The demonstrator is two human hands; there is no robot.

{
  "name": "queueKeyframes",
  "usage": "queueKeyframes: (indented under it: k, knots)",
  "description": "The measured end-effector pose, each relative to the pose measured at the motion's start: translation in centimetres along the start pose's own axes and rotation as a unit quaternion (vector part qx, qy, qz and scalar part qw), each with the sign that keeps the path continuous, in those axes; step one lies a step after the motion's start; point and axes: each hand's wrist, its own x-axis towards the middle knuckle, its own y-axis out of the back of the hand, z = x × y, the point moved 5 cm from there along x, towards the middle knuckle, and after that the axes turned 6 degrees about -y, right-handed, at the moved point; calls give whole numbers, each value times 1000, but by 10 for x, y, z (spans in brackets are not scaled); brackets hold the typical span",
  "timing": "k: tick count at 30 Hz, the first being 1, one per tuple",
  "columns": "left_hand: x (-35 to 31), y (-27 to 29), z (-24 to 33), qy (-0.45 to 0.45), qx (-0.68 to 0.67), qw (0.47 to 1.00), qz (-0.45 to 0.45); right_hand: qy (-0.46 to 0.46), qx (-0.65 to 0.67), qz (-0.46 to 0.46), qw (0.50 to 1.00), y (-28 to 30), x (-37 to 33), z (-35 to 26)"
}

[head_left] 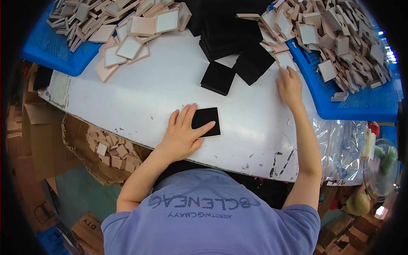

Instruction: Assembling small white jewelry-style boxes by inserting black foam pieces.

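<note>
My left hand (180, 131) lies on the white tabletop with its fingers spread. Its thumb and fingertips rest on a black square pad (206, 119) that sits inside a shallow box with a thin pale rim. Farther off to the right, my right hand (291, 87) is stretched out, fingers apart. Its fingertips are at a white-lined pink box piece (285, 59) beside the blue crate; whether they touch it is hard to tell. Between the hands and the far edge lie loose black pads (218, 78), next to taller black stacks (229, 32).
Pale pink box pieces fill the blue crate at right (335, 111) and the blue crate at left (63, 59). More box pieces (127, 46) spill onto the table at the far left. Below the near edge stands a carton (76, 144) of finished-looking boxes. Clear plastic bags (344, 148) lie at right.
</note>
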Motion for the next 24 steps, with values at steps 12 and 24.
queueKeyframes:
  k: [12, 24]
  knots:
    - [1, -10, -6, 19, -63, 996, 61, -313, 475, -97, 817, 31, -51, 26]
    - [-9, -9, -11, 29, -109, 990, 80, -17, 202, -73, 977, 37, -82, -49]
